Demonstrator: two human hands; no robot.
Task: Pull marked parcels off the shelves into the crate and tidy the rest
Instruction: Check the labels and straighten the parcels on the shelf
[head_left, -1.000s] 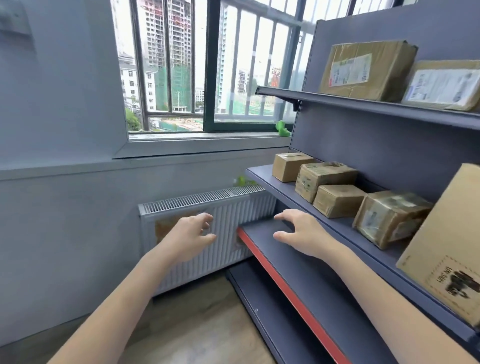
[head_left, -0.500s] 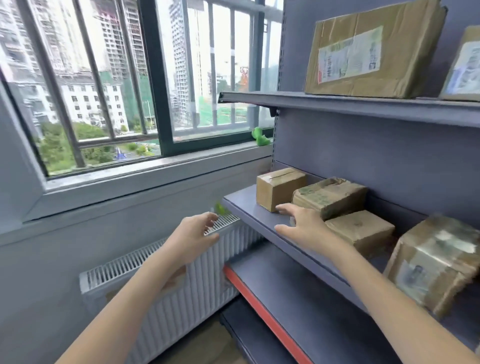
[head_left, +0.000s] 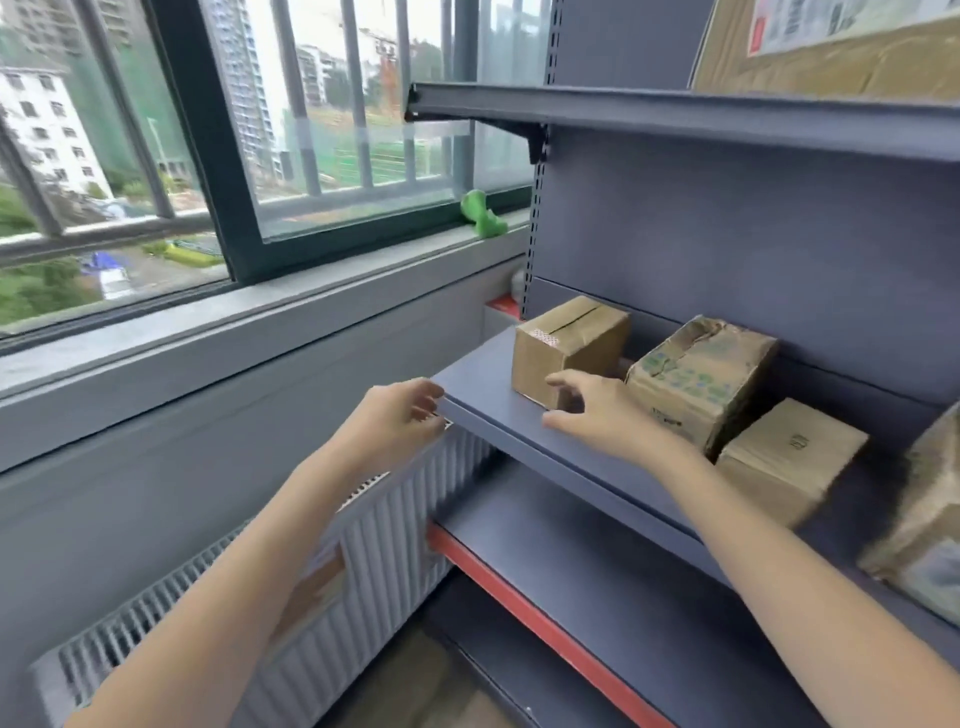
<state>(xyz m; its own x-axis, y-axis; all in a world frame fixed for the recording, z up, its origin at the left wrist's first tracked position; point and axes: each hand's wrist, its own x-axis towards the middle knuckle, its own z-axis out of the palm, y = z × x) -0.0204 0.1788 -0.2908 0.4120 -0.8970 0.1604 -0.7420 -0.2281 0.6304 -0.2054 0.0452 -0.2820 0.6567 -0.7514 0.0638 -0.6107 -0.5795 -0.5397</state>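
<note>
Over mid shelf (head_left: 498, 415): R hand (head_left: 597, 415) fingers spread by box (head_left: 569, 348).

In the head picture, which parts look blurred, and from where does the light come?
Head view: daylight enters through the window on the left. The parcels at the right edge and the radiator are smeared by motion. The small box near the right hand is fairly sharp. The wide lens bends the shelf edges.

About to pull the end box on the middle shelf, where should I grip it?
Grip the small taped box across its two side faces, coming from the open shelf front. Its left side is free; the crumpled parcel crowds the right, beside the right hand.
</note>
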